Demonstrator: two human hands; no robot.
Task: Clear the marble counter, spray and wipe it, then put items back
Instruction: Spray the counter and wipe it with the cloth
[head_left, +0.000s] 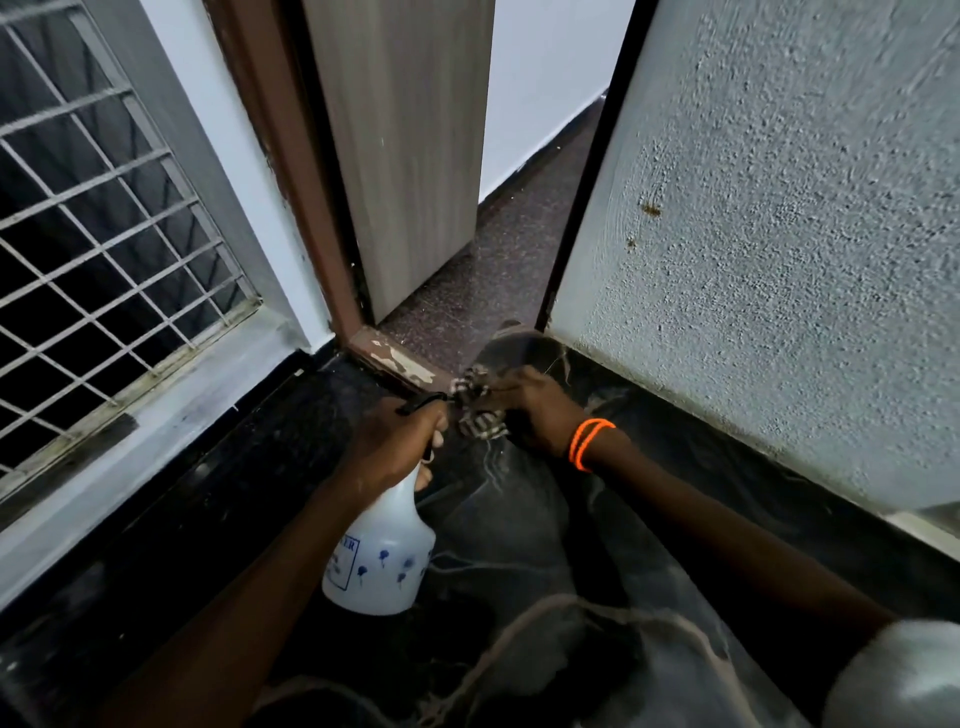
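Observation:
The black marble counter (524, 551) with pale veins runs from the bottom of the view to a far corner. My left hand (392, 441) grips the neck and trigger of a white spray bottle (379, 556) printed with blue flowers, its black nozzle pointing toward the far corner. Just beyond it, my right hand (530, 410), with orange bands on the wrist, holds a striped cloth (478, 410) down on the marble near the door frame.
A window with a white metal grille (98, 249) and a grey sill borders the counter on the left. A brown door frame (291, 171) and a partly open door (410, 150) stand at the far corner. A rough pale wall (779, 234) borders the right side.

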